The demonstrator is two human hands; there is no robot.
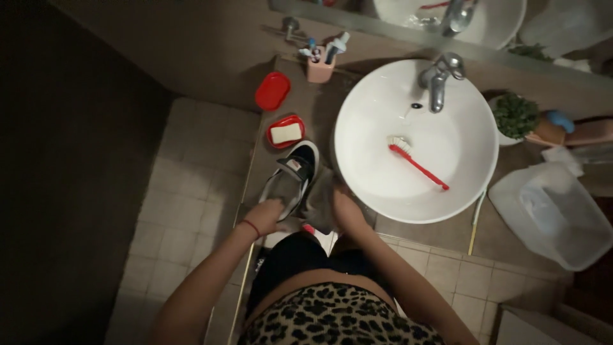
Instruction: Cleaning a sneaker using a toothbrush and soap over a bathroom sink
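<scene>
Head view looks straight down on a brown desk [306,108] with a white sink [357,128] set into it; a shoe [295,172] lies on a grey cloth [319,201] at the desk's front edge, just left of the sink rim; left hand [265,216] presses flat on the shoe's heel end, fingers spread; right hand [341,207] rests at the cloth beside the sink, and whether it grips I cannot tell, being dim; a red brush [415,163] lies inside the sink under the tap [437,80]; a soap dish [285,132] sits just behind the shoe, its lid [272,91] further back; room is tight between sink and desk edge; tiled floor [185,191] lies open to the left; a plastic tub [552,214] sits right, its far corner lost in shadow.
</scene>
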